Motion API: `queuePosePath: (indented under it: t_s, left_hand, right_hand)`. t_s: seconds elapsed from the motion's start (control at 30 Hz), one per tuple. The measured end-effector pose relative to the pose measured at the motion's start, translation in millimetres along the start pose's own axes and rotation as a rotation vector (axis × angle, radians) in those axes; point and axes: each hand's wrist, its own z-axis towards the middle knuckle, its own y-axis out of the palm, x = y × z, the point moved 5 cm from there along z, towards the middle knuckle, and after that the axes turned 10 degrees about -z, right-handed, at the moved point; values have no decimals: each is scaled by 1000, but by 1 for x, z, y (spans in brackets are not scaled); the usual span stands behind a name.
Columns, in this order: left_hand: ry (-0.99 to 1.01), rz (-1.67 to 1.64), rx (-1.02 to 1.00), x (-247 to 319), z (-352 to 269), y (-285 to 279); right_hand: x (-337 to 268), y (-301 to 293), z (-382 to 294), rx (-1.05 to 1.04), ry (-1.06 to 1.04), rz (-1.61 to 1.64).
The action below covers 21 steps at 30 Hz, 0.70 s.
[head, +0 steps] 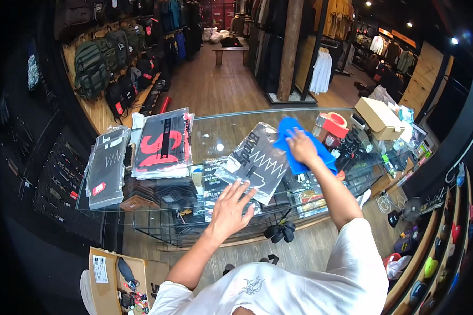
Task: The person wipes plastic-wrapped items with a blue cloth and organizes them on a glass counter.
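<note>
My right hand [302, 147] presses on a bright blue cloth [319, 159], its fingers bunching the fabric. The cloth overlaps the right edge of a clear plastic garment bag [262, 159] holding a dark printed piece with a white zigzag line. That bag lies slanted on the glass counter [213, 124]. At its lower left corner rests my left hand [230, 208], fingers apart and holding nothing. To the left lie a stack of bagged dark garments with red print [163, 143] and another bagged dark garment with a red tag [108, 169].
Rolls of tape [333, 125] and a cardboard box [379, 118] stand at the counter's right end. Wallets [142, 195] show beneath the glass. An open carton [102, 287] sits at lower left. Cap shelves [437, 252] line the right side; backpacks [90, 71] hang at left.
</note>
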Motion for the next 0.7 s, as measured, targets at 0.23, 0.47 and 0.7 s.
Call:
queuePosePath:
  t_s: [0.23,0.47,0.7]
  left_hand:
    - [-62,1,-31,-6,-7,0]
    - [-42,-7,-45,0,-2,-1]
    - [-111,-13,-73,-5,-10,2]
  right_hand:
    - [-145,-97,-38,-35,-88,452]
    - [-116,-23,21,-317,-231,65]
    - [-192,-25,-18,-341,-526,227]
